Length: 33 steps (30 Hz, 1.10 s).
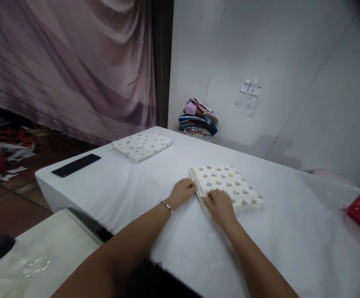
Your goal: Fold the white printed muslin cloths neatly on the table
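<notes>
"What's on our white-covered table [120,182]?"
"Our grey-print folded cloth [231,180], at four o'clock from view centre."
"Our hands?"
"Our right hand [221,207], at its seven o'clock, pinches the layered edge; our left hand [182,192], at nine, curls against it, whether pinching we cannot tell."

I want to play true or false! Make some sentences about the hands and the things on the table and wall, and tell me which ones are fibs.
1. The left hand and right hand are both at the grey-printed cloth. True.
2. A bracelet is on the right wrist. False: the bracelet is on the left wrist.
3. A flat black slab lies on the white table. True.
4. The other folded cloth is plain blue. False: it is white with small prints.
5. A wall note says 45-50. True.
</notes>
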Available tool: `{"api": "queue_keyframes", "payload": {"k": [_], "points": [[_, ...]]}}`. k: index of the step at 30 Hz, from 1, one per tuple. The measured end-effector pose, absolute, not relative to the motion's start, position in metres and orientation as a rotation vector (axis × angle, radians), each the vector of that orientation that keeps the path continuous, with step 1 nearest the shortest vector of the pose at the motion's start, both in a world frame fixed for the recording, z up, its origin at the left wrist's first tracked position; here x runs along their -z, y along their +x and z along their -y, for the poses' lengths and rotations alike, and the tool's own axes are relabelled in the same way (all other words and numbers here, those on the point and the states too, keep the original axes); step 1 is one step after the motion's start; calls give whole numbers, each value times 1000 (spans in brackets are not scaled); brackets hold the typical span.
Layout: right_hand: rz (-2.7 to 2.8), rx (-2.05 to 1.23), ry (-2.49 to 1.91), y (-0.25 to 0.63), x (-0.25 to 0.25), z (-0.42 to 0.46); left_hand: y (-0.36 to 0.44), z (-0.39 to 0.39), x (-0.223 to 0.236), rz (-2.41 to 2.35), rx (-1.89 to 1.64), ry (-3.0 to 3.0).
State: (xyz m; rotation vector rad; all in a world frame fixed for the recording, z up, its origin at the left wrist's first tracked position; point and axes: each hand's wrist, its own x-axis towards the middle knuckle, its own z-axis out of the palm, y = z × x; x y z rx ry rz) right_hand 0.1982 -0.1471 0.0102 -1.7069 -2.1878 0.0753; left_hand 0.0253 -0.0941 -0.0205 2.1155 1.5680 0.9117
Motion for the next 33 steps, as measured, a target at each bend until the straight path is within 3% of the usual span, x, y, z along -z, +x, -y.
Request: {"api": "queue_keyframes", "payload": {"k": [11,18,33], "points": [[2150,-140,-1653,201,-3,143,29,92,22,-1405,-1076,2103],[2132,-180,-1569,201,-2,145,31,90,24,-1428,-974,2109],[2262,-3,-1781,192,-6,147,28,90,25,-1470,-1010,1978]]}}
